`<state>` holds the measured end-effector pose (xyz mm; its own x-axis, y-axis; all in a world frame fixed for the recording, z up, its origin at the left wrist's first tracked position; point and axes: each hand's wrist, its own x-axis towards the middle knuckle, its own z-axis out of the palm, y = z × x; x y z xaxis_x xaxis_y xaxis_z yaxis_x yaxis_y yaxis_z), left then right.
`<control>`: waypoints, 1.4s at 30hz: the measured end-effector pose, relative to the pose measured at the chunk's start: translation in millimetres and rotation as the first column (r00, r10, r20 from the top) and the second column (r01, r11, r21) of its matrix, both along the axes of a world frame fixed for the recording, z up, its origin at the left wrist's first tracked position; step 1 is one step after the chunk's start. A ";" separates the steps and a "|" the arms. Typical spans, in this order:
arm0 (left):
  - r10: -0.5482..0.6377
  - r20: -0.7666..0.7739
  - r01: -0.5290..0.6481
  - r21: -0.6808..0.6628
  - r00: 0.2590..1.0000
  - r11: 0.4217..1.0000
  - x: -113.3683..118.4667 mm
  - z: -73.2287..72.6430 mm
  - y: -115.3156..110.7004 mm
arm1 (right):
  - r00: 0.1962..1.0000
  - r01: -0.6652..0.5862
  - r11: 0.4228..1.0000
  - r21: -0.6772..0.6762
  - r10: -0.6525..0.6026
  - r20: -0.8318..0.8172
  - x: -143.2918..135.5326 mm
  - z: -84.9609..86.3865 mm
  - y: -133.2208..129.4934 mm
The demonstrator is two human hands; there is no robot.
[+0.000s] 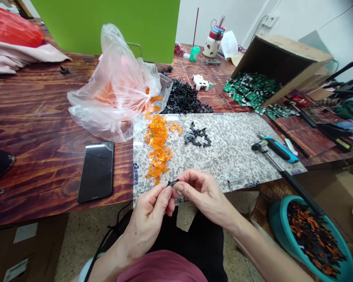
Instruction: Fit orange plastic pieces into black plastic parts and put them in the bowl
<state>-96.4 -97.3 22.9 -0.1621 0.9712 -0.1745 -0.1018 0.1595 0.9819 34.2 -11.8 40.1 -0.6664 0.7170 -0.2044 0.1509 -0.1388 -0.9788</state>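
Note:
Both my left hand (153, 209) and my right hand (204, 196) pinch one small black plastic part (173, 183) between thumbs and fingertips, at the front edge of a speckled stone slab (223, 156). Whether an orange piece is joined to it, I cannot tell. Beyond my left fingers lies a long heap of translucent orange clips (157, 137), with a loose orange clip (175, 128) to its right. Several black plastic parts (197, 135) are scattered in the middle of the slab. Fingers partly cover the held part.
A phone (96, 172) lies on the wooden table left of the slab. Behind are a plastic bag (117, 90), a black heap (184, 98) and a carton (300, 58) spilling green boards. A hammer (282, 168) and cutter (281, 149) lie right, above a teal tub (278, 223) of black-and-orange pieces.

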 end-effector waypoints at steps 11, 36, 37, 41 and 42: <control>-0.043 0.142 0.055 -0.087 0.989 0.995 -8.4 0.0 7.5 | 0.995 0.099 0.992 0.074 -0.098 -0.014 -2.9 -12.8 -7.5; -0.040 0.238 0.077 -0.144 0.970 0.987 -8.4 -3.8 7.6 | 0.998 -0.011 0.998 -0.055 0.014 0.054 -1.3 -14.8 7.5; -0.041 0.232 0.075 -0.140 0.972 0.987 -8.4 -4.9 7.7 | 0.999 -0.020 0.998 -0.066 0.023 0.042 -0.9 -14.2 8.0; -0.043 0.212 0.070 -0.124 0.976 0.990 -8.2 -8.1 7.5 | 0.999 -0.048 0.991 -0.123 0.048 -0.003 0.8 -9.3 9.9; -0.044 0.204 0.069 -0.119 0.978 0.991 -7.9 -8.3 7.4 | 0.999 -0.050 0.989 -0.139 0.050 -0.008 1.0 -7.9 9.9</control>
<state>-104.3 -89.9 14.5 -0.0572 0.9464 -0.3178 -0.2818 0.2901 0.9146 35.2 -1.8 32.2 -0.7018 0.6475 -0.2971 0.1569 -0.2664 -0.9510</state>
